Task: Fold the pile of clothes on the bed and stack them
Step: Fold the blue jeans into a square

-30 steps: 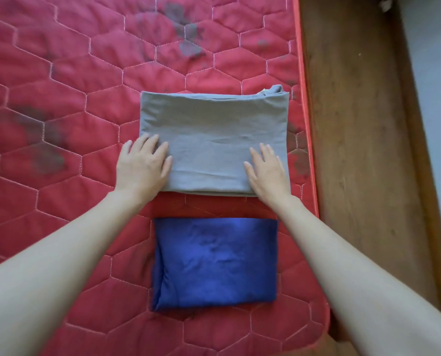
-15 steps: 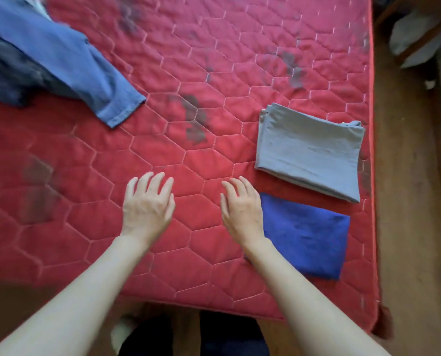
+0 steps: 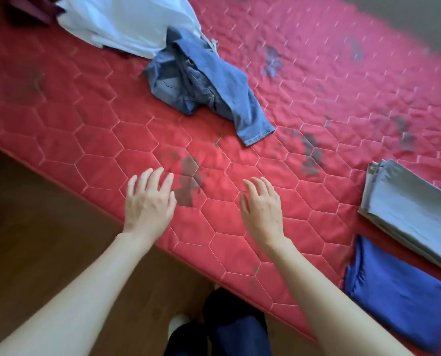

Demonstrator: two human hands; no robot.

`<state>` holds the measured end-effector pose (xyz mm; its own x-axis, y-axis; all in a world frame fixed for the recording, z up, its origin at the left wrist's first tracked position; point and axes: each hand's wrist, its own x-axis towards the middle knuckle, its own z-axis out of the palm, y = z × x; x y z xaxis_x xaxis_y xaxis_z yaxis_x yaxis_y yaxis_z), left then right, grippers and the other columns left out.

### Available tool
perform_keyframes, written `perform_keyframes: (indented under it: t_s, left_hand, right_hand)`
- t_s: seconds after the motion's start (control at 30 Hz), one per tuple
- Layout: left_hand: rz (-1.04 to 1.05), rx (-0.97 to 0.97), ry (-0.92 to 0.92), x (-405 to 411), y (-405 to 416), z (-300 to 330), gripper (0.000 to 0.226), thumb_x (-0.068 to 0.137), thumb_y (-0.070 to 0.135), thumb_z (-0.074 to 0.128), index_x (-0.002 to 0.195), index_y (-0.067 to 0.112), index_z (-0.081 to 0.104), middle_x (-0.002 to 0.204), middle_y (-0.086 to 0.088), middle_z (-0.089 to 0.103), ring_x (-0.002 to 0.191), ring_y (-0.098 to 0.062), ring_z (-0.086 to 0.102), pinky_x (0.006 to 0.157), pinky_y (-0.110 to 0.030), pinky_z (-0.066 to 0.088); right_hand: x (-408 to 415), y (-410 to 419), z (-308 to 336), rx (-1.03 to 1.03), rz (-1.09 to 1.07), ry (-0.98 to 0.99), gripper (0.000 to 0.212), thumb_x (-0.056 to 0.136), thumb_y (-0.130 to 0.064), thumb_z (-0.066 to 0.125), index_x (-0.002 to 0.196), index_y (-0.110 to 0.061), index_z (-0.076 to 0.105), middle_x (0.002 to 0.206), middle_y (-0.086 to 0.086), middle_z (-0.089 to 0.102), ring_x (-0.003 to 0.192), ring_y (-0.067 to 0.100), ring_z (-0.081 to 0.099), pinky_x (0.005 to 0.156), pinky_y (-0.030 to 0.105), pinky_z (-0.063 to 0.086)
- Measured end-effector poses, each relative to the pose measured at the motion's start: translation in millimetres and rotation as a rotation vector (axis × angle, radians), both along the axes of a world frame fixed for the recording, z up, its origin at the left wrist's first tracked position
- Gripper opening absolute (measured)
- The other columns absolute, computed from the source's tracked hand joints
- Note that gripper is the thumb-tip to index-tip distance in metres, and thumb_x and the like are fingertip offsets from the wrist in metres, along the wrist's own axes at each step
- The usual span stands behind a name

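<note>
Both my hands hover over the red quilted mattress [image 3: 137, 140] with fingers spread and nothing in them: my left hand [image 3: 148, 201] near the front edge, my right hand [image 3: 261, 206] beside it. Crumpled blue jeans [image 3: 206, 86] lie unfolded ahead of my hands, one leg pointing toward me. Behind them sits a loose white garment [image 3: 127, 21], and a dark maroon cloth [image 3: 29, 9] shows at the top left. At the far right lie a folded grey garment [image 3: 406, 211] and, nearer to me, a folded dark blue garment [image 3: 399, 291], side by side.
The mattress edge runs diagonally from the left down to the lower right, with wooden floor [image 3: 47, 240] below it. My legs and a foot [image 3: 214, 330] stand on the floor at the bottom centre. Dark stains mark the quilt.
My hands left the folded grey garment and moved left along the bed. The view swung left, bringing the jeans and white garment into sight and pushing the folded pieces to the right edge.
</note>
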<state>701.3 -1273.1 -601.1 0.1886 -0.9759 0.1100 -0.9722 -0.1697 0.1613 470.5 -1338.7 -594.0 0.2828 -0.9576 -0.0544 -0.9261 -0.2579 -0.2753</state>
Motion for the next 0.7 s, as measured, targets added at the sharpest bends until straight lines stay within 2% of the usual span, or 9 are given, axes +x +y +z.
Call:
perform_keyframes:
  t_s: [0.23, 0.4, 0.7]
  left_hand:
    - [0.023, 0.028, 0.018, 42.6, -62.1, -7.6, 0.038, 0.088, 0.016, 0.062, 0.125, 0.006, 0.063, 0.131, -0.018, 0.057, 0.124, -0.035, 0.05, 0.104, -0.054, 0.036]
    - [-0.004, 0.083, 0.046, 68.5, -125.4, -28.2, 0.039, 0.084, 0.013, 0.068, 0.122, 0.005, 0.065, 0.129, -0.019, 0.059, 0.122, -0.036, 0.053, 0.102, -0.054, 0.039]
    - [-0.002, 0.098, 0.073, 107.8, -236.8, -26.2, 0.039, 0.088, 0.015, 0.061, 0.126, 0.005, 0.061, 0.132, -0.018, 0.055, 0.126, -0.035, 0.048, 0.105, -0.051, 0.035]
  right_hand:
    - [51.3, -67.7, -17.5, -0.008, 0.017, 0.01, 0.037, 0.096, -0.019, 0.048, 0.132, -0.012, 0.054, 0.137, 0.005, 0.051, 0.136, 0.023, 0.037, 0.106, 0.038, 0.033]
    - [71.5, -127.0, -35.0, 0.047, 0.001, 0.029, 0.038, 0.093, -0.017, 0.05, 0.13, -0.011, 0.055, 0.135, 0.006, 0.052, 0.132, 0.026, 0.04, 0.103, 0.039, 0.036]
    - [120.8, -235.4, -33.7, 0.038, 0.033, 0.044, 0.039, 0.098, -0.026, 0.047, 0.133, -0.011, 0.052, 0.137, 0.006, 0.05, 0.134, 0.023, 0.037, 0.102, 0.038, 0.033]
